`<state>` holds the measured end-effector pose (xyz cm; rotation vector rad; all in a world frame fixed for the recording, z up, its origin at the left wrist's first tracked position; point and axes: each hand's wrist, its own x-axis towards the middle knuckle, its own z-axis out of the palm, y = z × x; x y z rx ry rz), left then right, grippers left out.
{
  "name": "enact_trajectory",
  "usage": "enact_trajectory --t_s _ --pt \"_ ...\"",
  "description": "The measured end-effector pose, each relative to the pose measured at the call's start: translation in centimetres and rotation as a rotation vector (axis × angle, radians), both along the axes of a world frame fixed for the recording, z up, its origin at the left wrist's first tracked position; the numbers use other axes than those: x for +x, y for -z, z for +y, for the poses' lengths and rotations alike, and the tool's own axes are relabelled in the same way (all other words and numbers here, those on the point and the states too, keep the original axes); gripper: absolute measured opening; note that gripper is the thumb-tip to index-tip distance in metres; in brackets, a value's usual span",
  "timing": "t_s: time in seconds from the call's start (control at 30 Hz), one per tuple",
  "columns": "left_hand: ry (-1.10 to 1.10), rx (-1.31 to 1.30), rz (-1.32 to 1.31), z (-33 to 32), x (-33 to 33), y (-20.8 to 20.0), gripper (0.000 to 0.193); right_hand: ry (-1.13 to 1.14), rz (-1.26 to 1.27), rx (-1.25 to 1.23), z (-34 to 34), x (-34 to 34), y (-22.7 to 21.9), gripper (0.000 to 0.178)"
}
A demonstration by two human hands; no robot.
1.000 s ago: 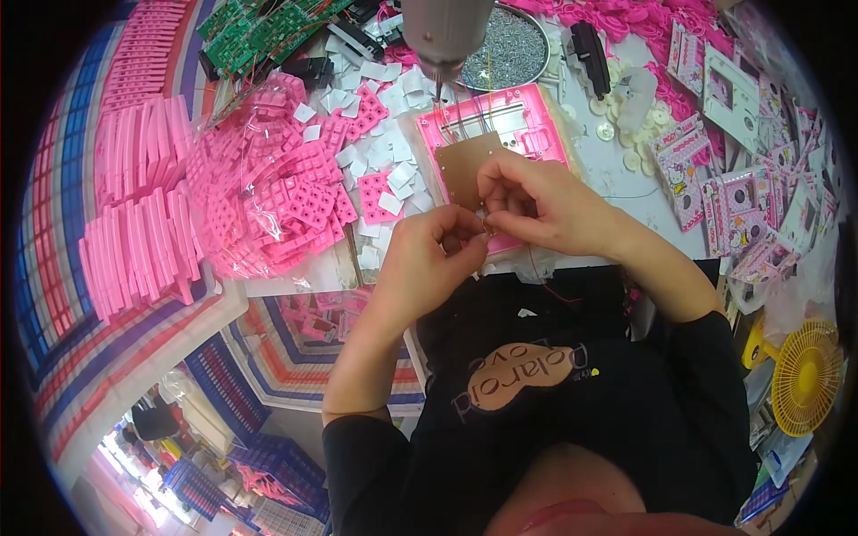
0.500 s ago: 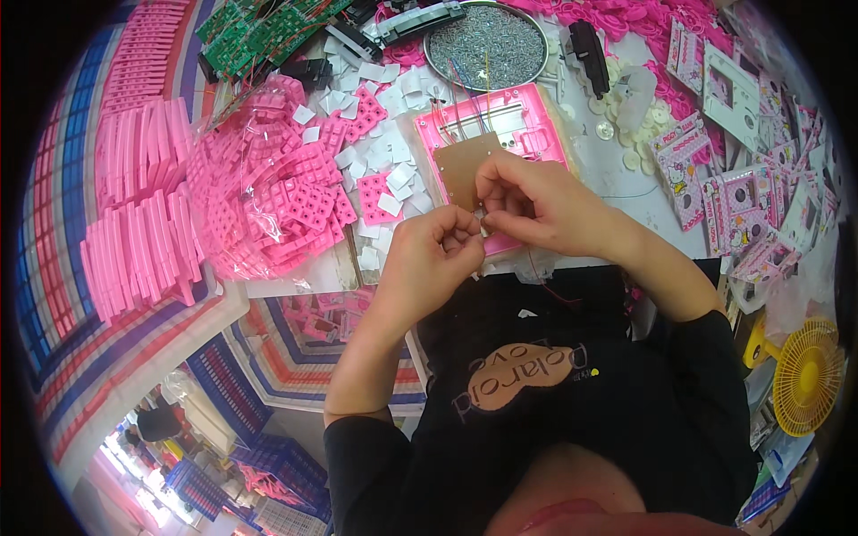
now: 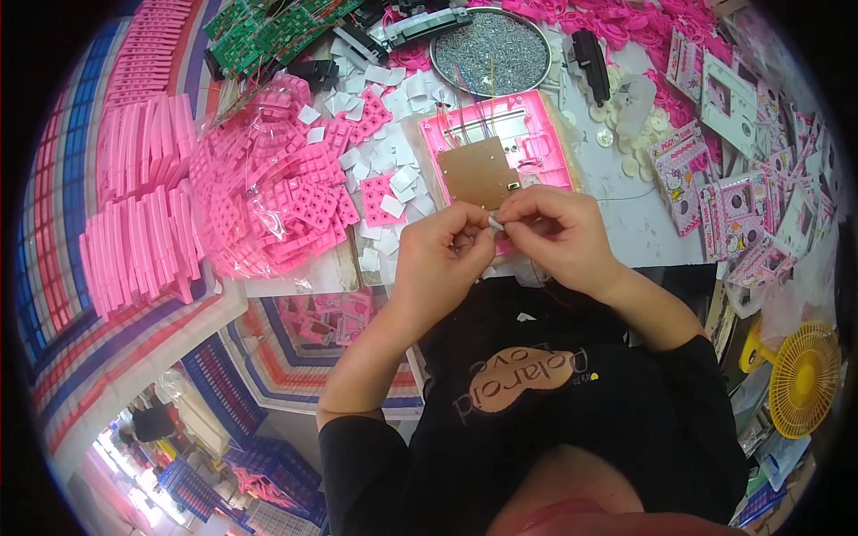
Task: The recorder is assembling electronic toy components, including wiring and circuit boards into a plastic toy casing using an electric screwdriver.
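My left hand [image 3: 447, 255] and my right hand [image 3: 565, 239] meet at the near edge of an open pink plastic casing [image 3: 552, 134]. A small white piece [image 3: 495, 222] is pinched between their fingertips; its exact kind is too small to make out. Just beyond the fingers, a brown circuit board [image 3: 474, 174] lies over the casing, with a small metal part [image 3: 513, 186] at its right edge. Thin coloured wires [image 3: 465, 116] rise from the casing's far side. The fingers hide the casing's near part.
A round metal tray of screws [image 3: 492, 54] stands behind the casing. White square pieces [image 3: 389, 147] and bagged pink keypads [image 3: 268, 196] lie left, beside stacked pink parts [image 3: 138, 241]. Green circuit boards [image 3: 268, 40] sit far left; printed panels [image 3: 737, 210] crowd the right.
My right hand has moved right and toward me, uncovering more of the brown board and its metal part. The left hand has shifted slightly right. Both still pinch at the same spot.
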<state>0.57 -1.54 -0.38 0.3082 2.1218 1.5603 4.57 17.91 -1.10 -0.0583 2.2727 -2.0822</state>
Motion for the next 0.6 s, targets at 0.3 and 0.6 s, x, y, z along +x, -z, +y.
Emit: enact_trajectory --t_s 0.3,0.6 --pt "0.073 0.061 -0.407 -0.5 -4.1 -1.9 0.015 -0.099 0.59 0.542 -0.4 -0.4 0.8 0.019" --pt "0.205 -0.147 0.582 -0.9 -2.7 0.5 0.015 -0.199 0.675 0.819 -0.2 -1.5 1.4 0.023"
